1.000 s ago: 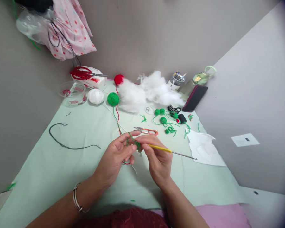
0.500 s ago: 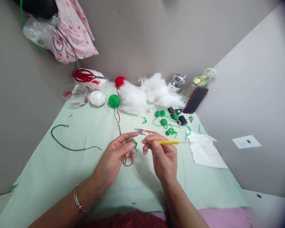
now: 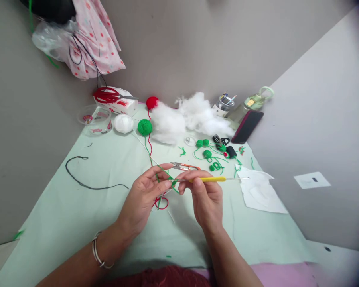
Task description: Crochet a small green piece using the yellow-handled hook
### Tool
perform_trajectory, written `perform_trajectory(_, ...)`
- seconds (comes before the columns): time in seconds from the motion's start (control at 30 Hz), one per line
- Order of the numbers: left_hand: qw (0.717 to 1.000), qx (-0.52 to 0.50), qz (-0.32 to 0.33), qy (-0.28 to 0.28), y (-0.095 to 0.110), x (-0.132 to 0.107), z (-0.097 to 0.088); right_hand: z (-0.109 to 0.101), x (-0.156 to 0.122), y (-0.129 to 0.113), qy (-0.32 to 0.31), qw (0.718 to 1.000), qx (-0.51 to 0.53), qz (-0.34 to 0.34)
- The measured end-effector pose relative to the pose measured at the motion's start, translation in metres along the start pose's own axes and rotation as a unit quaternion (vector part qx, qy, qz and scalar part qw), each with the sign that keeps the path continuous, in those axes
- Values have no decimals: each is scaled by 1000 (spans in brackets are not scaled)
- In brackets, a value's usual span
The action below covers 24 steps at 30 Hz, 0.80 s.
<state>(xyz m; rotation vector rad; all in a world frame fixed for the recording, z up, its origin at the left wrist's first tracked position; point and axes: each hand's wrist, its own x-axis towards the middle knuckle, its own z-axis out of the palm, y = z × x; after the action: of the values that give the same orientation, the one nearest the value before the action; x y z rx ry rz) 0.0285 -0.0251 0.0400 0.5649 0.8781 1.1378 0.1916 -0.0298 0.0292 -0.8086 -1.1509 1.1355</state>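
A yellow-handled crochet hook [image 3: 211, 179] lies level in my right hand [image 3: 205, 199], closed round its grip. Its thin metal end points left, into a small piece of green crochet [image 3: 173, 182]. My left hand [image 3: 143, 195] pinches that piece between thumb and fingers, with green yarn running over the raised index finger. Loops of red yarn [image 3: 161, 203] and a white strand hang below the left fingers. Just beyond both hands lie thread snips [image 3: 185, 166]. Farther back sit a green yarn ball [image 3: 144, 127], a white yarn ball [image 3: 123, 124] and a red yarn ball [image 3: 152, 103].
White stuffing [image 3: 194, 115] is heaped at the back. Several green crocheted balls [image 3: 207, 154] lie right of centre, near a phone [image 3: 247, 126] and bottle [image 3: 254, 101]. White paper [image 3: 261, 191] is at right. Red scissors [image 3: 107, 95] rest on a box at left, behind a black cord [image 3: 77, 181].
The green piece has shifted slightly right and turned between my left fingers, with more of it showing. The hook stays in it. The whole view has moved a little.
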Motion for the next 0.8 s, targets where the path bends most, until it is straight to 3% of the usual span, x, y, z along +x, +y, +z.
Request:
perform_trajectory(0.2, 999, 30, 37, 8, -4, 0, -2, 2, -3, -5, 5, 990, -118, -80)
perform_trajectory(0.37, 996, 68, 56, 16, -5, 0, -5, 3, -2, -7, -27, 970, -194, -142)
perform_trajectory(0.5, 993, 95, 73, 25, -6, 0, -6, 0, -5, -6, -55, 941, -272, -195)
perform_trajectory(0.67, 982, 126, 131, 51, -7, -1, -3, 0, -12, -4, -79, 881, -381, -269)
perform_trajectory(0.73, 978, 134, 148, 57, -8, 0, -1, 1, -11, -4, -74, 883, -375, -271)
perform_trajectory(0.8, 979, 133, 144, 54, -8, 0, -1, 2, -9, -4, -63, 903, -339, -255)
